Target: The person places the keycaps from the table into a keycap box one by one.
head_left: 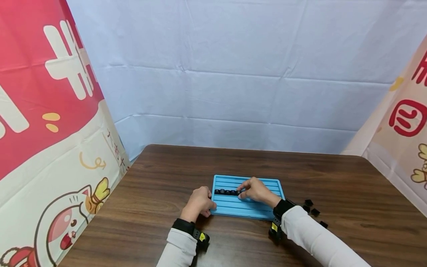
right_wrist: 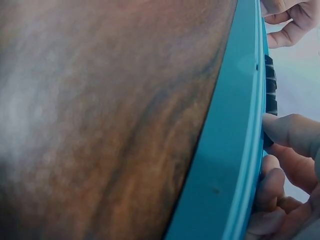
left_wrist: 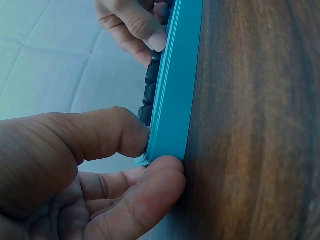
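Tray (head_left: pixel 230 207): bright blue, parallel ridges striping its face. Blocks (head_left: pixel 228 192): uniformly black. Tabletop (head_left: pixel 133 207): dark brown, streaked wood grain. Sleeves (head_left: pixel 320 235): plain white. Wristbands (head_left: pixel 282 208): black, marked yellow. Backdrop (head_left: pixel 233 92): plain pale blue. Left banner (head_left: pixel 66 120): red and cream, white lettering, cartoon print. Right banner (head_left: pixel 393 155): cream, red lettering.

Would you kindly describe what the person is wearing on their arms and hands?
The white sleeves are long. Around each wrist is a black strap carrying a small black device with a yellow marking. The left hand and right hand are bare.
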The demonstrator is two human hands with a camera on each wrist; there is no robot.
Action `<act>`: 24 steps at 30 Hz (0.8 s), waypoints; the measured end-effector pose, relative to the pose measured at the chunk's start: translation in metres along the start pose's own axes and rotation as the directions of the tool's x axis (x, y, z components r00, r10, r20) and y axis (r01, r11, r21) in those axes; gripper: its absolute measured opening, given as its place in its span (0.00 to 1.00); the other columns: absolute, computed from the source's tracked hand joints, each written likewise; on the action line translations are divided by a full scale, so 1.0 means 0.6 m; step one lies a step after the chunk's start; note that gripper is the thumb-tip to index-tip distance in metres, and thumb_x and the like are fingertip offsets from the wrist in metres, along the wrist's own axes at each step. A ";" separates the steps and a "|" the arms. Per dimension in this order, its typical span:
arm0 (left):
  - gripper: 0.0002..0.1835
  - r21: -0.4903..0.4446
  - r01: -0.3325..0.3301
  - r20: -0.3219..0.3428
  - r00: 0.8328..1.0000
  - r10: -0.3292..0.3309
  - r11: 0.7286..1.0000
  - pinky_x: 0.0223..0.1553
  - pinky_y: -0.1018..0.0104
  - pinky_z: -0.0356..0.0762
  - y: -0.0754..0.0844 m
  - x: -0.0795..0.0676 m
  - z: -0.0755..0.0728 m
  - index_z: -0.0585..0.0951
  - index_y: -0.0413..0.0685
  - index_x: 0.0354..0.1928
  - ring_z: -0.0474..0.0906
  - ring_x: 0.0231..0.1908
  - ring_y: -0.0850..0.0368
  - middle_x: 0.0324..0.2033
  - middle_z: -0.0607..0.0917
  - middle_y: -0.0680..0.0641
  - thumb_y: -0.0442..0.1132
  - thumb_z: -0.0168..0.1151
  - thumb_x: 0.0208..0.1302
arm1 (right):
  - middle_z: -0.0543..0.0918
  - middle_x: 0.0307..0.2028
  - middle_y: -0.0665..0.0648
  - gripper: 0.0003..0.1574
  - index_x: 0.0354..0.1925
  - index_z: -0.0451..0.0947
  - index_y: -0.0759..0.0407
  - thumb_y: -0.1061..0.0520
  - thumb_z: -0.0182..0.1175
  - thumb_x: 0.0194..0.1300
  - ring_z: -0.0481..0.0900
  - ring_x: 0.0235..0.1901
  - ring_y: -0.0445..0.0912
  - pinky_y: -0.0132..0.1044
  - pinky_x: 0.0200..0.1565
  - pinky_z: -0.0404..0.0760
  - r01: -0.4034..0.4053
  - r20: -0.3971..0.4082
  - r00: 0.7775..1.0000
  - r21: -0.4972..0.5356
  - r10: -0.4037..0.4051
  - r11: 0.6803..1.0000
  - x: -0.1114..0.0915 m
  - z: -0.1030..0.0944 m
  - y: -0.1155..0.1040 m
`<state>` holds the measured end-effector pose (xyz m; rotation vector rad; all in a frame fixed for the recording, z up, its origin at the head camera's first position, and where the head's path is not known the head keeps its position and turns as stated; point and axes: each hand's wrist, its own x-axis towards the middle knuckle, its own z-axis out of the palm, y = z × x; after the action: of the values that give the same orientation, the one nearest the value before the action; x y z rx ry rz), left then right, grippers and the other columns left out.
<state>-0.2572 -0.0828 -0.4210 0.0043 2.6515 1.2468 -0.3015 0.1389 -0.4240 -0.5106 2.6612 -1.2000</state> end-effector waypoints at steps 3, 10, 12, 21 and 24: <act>0.15 0.003 0.000 0.004 1.000 0.000 1.000 0.15 0.64 0.78 0.000 0.000 0.002 0.71 0.36 0.37 0.76 0.13 0.53 0.21 0.74 0.40 0.25 0.66 0.50 | 0.80 0.42 0.55 0.11 0.38 0.84 0.59 0.64 0.68 0.52 0.75 0.39 0.49 0.40 0.34 0.74 -0.013 0.000 1.000 -0.007 0.013 1.000 -0.002 0.001 0.002; 0.15 -0.008 -0.002 0.003 1.000 0.002 1.000 0.15 0.64 0.78 0.001 0.000 0.004 0.71 0.35 0.37 0.76 0.13 0.53 0.22 0.73 0.40 0.25 0.66 0.50 | 0.80 0.41 0.55 0.11 0.37 0.84 0.58 0.63 0.68 0.52 0.74 0.36 0.46 0.38 0.32 0.70 -0.011 -0.014 1.000 -0.022 0.011 1.000 -0.005 0.002 0.004; 0.15 -0.006 -0.002 -0.003 1.000 0.002 1.000 0.14 0.64 0.78 0.001 -0.001 0.004 0.70 0.36 0.36 0.76 0.12 0.53 0.21 0.73 0.40 0.25 0.66 0.49 | 0.79 0.39 0.54 0.11 0.37 0.84 0.58 0.63 0.69 0.52 0.73 0.33 0.46 0.37 0.30 0.68 -0.004 -0.015 1.000 -0.026 0.003 1.000 -0.004 0.002 0.003; 0.15 -0.018 -0.008 -0.007 1.000 0.008 1.000 0.14 0.64 0.78 0.001 -0.002 0.003 0.71 0.35 0.36 0.76 0.12 0.54 0.20 0.74 0.40 0.24 0.66 0.49 | 0.77 0.33 0.53 0.11 0.37 0.83 0.59 0.64 0.68 0.52 0.66 0.25 0.46 0.36 0.26 0.62 0.001 -0.022 1.000 -0.029 -0.001 1.000 -0.002 0.004 0.000; 0.15 -0.028 -0.007 -0.006 1.000 0.007 1.000 0.14 0.64 0.78 0.001 -0.002 0.002 0.71 0.34 0.36 0.76 0.12 0.53 0.21 0.74 0.40 0.24 0.66 0.49 | 0.78 0.33 0.53 0.11 0.37 0.83 0.59 0.64 0.68 0.52 0.66 0.25 0.45 0.36 0.26 0.63 0.003 -0.019 1.000 -0.029 -0.004 1.000 -0.001 0.004 -0.001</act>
<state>-0.2558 -0.0817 -0.4212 0.0052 2.6412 1.2879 -0.3000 0.1369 -0.4253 -0.5113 2.6983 -1.1753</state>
